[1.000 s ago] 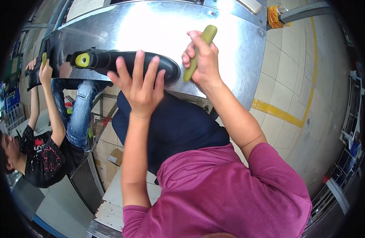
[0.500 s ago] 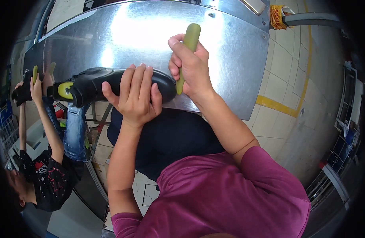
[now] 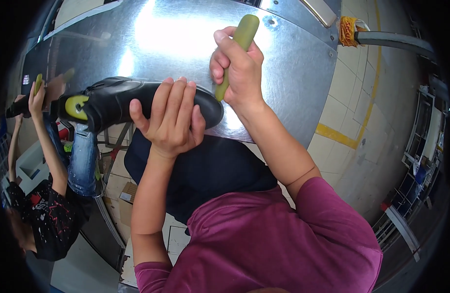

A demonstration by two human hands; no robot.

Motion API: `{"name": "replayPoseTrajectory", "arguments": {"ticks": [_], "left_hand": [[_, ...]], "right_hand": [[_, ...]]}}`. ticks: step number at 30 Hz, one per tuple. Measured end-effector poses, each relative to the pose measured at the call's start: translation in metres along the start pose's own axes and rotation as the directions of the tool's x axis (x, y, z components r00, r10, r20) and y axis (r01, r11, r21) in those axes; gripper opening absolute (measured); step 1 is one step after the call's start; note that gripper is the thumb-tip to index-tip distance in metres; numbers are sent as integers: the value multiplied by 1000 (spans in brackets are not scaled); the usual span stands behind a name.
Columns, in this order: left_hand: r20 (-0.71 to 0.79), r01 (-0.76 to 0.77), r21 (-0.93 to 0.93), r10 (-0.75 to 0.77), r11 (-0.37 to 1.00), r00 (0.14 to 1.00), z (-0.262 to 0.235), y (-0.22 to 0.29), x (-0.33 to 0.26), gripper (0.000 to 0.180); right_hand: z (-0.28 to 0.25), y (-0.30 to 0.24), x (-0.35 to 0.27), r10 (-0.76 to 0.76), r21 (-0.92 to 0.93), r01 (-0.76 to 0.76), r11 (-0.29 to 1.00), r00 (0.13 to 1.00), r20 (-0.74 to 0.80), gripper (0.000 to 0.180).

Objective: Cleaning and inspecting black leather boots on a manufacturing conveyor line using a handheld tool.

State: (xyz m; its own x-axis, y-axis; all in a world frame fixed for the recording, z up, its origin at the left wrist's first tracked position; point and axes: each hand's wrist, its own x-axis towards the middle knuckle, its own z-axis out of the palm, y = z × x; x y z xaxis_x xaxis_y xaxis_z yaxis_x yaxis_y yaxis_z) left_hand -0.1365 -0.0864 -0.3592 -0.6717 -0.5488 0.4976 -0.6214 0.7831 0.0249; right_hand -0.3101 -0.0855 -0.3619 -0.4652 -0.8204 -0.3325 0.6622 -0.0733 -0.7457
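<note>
A black boot [image 3: 122,102] lies on its side across the near edge of the metal table, its toe to the right. A yellow-green shoe last [image 3: 74,106] shows in its opening at the left. My left hand [image 3: 172,122] grips the boot's front part, fingers laid over it, the toe showing past the fingers. In my right hand [image 3: 241,71] is a long yellow-green stick [image 3: 247,30], held in a closed fist. Its thick rounded end points up and away, and its narrow tip is beside the toe; whether they touch I cannot tell.
The shiny metal table [image 3: 293,78] extends beyond the boot. At the left a person in a black patterned shirt [image 3: 51,215] holds a similar stick [image 3: 38,84] and a dark item. A metal bar with orange wrapping [image 3: 348,31] juts in beyond the table's right corner.
The boot's toe and the stick's tip have drawn slightly apart. My right hand has shifted a little up and right with the stick; the whole view has also shifted slightly.
</note>
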Motion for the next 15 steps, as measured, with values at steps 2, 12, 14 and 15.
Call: {"name": "replayPoseTrajectory", "arguments": {"ticks": [2,12,14,15], "left_hand": [[-89,-35,-73,28,997,996,1,-4,-9,29],[-152,519,-783,-914,343,375,-11,-13,27,123],[-155,448,-820,-891,357,426,-3,-22,22,111],[-176,438,-821,-892,367,417,-2,-25,13,111]], "right_hand": [[-3,2,-2,-23,57,22,998,1000,7,22],[-4,-2,-2,-84,142,72,987,993,79,22],[1,-2,-13,-79,99,70,993,993,91,22],[5,-2,-21,-72,56,68,996,994,76,22]]}}
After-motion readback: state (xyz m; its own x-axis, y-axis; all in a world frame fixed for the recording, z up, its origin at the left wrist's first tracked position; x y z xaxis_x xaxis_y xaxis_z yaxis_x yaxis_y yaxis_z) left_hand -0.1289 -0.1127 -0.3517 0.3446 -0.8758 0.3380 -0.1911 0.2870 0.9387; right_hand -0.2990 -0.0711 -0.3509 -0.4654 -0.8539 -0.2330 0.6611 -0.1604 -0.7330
